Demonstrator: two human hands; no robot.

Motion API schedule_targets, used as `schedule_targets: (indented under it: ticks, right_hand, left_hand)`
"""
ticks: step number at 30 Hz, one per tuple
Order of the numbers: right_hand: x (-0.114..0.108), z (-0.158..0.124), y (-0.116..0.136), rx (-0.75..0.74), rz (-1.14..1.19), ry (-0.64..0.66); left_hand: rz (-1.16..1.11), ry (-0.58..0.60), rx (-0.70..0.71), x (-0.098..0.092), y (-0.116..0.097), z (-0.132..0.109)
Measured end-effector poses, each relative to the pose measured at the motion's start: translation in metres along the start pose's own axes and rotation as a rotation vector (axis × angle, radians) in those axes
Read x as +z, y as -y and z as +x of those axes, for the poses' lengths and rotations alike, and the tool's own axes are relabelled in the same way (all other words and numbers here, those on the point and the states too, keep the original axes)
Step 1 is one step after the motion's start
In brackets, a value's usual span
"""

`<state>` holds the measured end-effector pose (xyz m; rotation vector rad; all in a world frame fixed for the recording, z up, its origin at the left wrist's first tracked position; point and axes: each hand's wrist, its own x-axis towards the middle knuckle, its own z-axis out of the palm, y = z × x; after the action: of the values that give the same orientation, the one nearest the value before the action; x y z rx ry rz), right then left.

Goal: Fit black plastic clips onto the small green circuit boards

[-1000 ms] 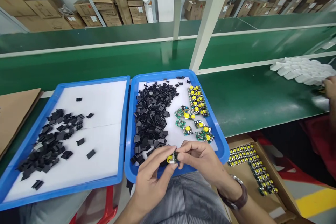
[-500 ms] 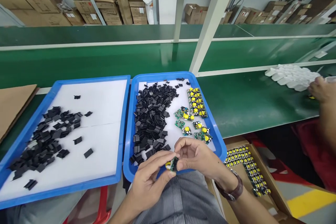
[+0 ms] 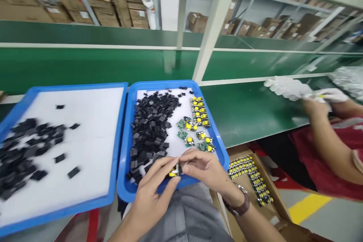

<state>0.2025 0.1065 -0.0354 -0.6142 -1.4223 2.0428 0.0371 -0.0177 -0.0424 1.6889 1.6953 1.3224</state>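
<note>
My left hand and my right hand meet over the front edge of the middle blue tray. Between their fingertips they pinch one small circuit board with a yellow part and something black at its right side. Fingers hide much of it. In that tray lie a heap of black pieces, a block of yellow-topped boards in rows, and several loose green boards.
A left blue tray holds scattered black pieces. At lower right, an open carton contains rows of boards. A co-worker's hands handle white pieces on the green bench. A slanted post stands behind.
The view has shifted right, so trays and hands appear further left. Both hands still hold the board, now turned differently. More of the co-worker shows, with both hands at the white pieces.
</note>
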Motion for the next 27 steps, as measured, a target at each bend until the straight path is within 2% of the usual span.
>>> schedule_targets:
  ticks: [7,14,18,27]
  right_hand:
    - [-0.006,-0.006,0.003,0.235,0.070,0.022]
    - [-0.008,-0.004,0.002,0.374,0.132,0.182]
    - [-0.006,-0.002,0.003,0.377,0.147,0.196]
    - [0.003,-0.004,0.006,0.325,0.149,0.079]
  left_hand:
    - [-0.088,-0.045,-0.079,0.003,-0.004,-0.007]
    - [-0.277,0.049,-0.035,-0.001,-0.001,-0.006]
    - [-0.335,0.029,-0.012,-0.002,0.001,-0.005]
    - [-0.296,-0.051,-0.017,0.000,-0.002,-0.004]
